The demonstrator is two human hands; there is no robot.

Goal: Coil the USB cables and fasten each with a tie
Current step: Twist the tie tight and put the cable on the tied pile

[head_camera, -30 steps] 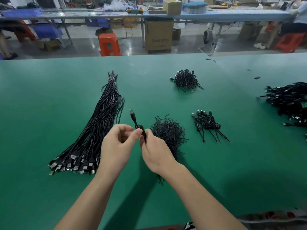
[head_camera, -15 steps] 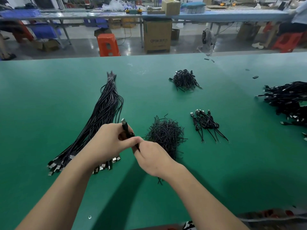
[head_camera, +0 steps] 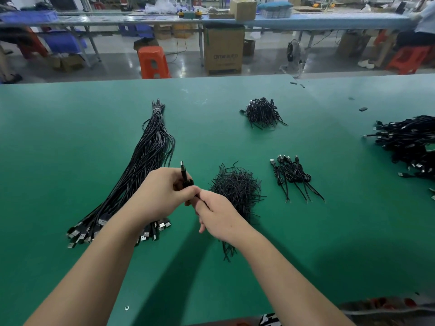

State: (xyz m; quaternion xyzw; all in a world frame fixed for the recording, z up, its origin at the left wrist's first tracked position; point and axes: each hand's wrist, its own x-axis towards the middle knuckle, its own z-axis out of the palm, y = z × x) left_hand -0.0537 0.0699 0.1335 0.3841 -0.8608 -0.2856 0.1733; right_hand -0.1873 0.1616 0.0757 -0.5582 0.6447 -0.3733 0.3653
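My left hand (head_camera: 157, 196) grips a coiled black USB cable (head_camera: 184, 174) whose plug sticks up above the fingers. My right hand (head_camera: 217, 214) meets it from the right and pinches at the coil's lower end; what it pinches is hidden between the fingers. A long bundle of straight black USB cables (head_camera: 146, 161) lies to the left, plugs toward me. A heap of black wire ties (head_camera: 236, 189) sits just right of my hands. Several coiled, tied cables (head_camera: 292, 175) lie further right.
A second heap of black ties (head_camera: 262, 112) lies at the far middle of the green table (head_camera: 70, 137). A big pile of black cables (head_camera: 410, 141) sits at the right edge. Beyond the table stand an orange stool (head_camera: 153, 62) and a cardboard box (head_camera: 223, 50).
Both hands with the cable shifted left and slightly toward me. The left hand rolled over the coil and closed tighter round it; the right hand stayed pinching at its lower end.
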